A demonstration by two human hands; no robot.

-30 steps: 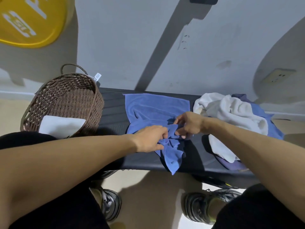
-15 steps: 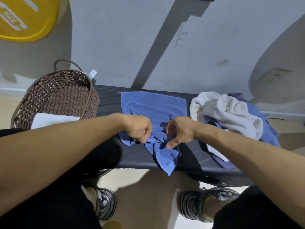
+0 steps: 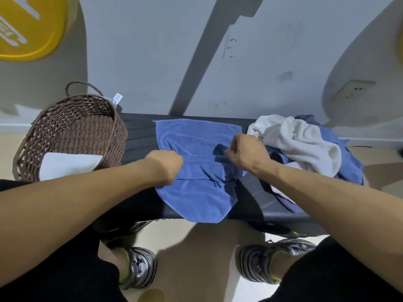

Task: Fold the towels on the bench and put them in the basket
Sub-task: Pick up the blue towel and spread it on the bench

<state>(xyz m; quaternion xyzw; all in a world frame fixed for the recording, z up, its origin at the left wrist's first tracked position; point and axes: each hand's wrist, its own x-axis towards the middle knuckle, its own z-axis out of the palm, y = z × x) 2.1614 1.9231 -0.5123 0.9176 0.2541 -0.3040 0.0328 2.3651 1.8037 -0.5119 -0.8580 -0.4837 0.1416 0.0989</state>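
Observation:
A blue towel (image 3: 196, 192) lies spread across the dark bench (image 3: 139, 131), its near part hanging over the front edge. My left hand (image 3: 165, 166) grips its left edge with curled fingers. My right hand (image 3: 246, 151) pinches a fold of the same towel near its right side. A pulled crease runs between the two hands. A brown wicker basket (image 3: 72, 129) stands at the bench's left end with a folded white towel (image 3: 69, 165) in it.
A heap of unfolded towels, a white towel (image 3: 301, 140) on top of a blue one (image 3: 351, 166), sits on the bench's right end. The grey wall (image 3: 152, 62) rises right behind the bench. My shoes (image 3: 139, 267) stand on the floor below.
Both hands moved apart and away from me, drawing the bunched blue towel out wider; more of it now hangs over the front edge.

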